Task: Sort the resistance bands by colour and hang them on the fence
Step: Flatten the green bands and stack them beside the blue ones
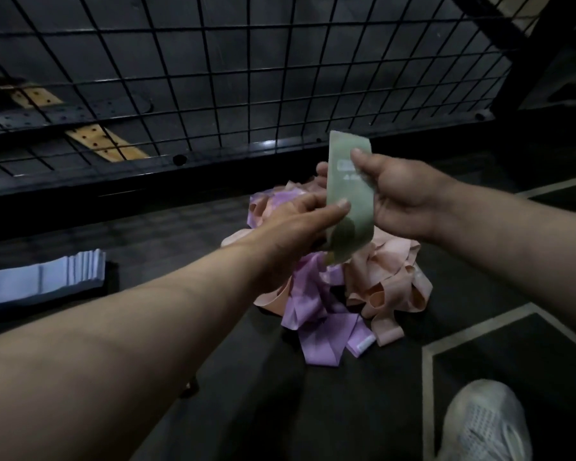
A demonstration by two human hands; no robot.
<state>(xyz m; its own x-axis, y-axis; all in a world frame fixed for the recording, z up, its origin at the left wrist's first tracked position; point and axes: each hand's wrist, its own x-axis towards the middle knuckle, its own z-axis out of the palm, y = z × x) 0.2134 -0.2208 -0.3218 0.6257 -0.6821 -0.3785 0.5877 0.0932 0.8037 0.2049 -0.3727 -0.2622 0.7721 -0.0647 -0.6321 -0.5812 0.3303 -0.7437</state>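
Observation:
A flat green resistance band is held upright between both hands above a loose pile on the dark floor. My right hand pinches its upper part, thumb on the printed face. My left hand grips its lower edge, thumb in front. The pile beneath holds purple bands and peach bands, tangled together. A neat stack of light blue bands lies on the floor at the left. The black wire-grid fence stands behind the pile with nothing hanging on it.
The fence's thick black base rail runs along the floor just behind the pile. Beyond the grid lie perforated wooden and dark metal pieces. A white shoe is at the bottom right, beside pale floor lines.

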